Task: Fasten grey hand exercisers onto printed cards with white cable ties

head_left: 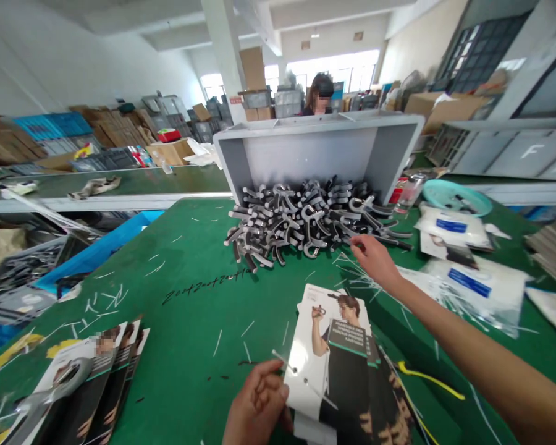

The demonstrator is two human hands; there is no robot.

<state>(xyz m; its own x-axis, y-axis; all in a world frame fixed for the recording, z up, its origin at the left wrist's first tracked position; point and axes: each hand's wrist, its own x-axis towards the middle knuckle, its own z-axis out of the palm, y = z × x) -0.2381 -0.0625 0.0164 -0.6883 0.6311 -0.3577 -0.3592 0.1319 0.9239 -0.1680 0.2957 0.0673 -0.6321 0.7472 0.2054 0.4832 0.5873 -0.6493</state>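
My left hand (259, 400) is closed at the left edge of a printed card (306, 346), thumb and fingers pinching it. White cable ties (322, 395) poke through small holes in this card, which lies on a stack of similar cards. My right hand (373, 259) is stretched forward at the front of a heap of grey and black hand grip strengtheners (301, 216). Its fingers are slightly curled and apart, near the handles, with nothing visible in them. The heap spills from a grey plastic crate (306, 151) tipped on its side.
Loose white ties (366, 278) lie by my right wrist. At left, a hand grip (55, 389) rests on more printed cards (106, 383). Plastic bags (472, 284), a teal basin (456, 196) and a bottle (408, 193) stand right. Behind the crate is another person (319, 96).
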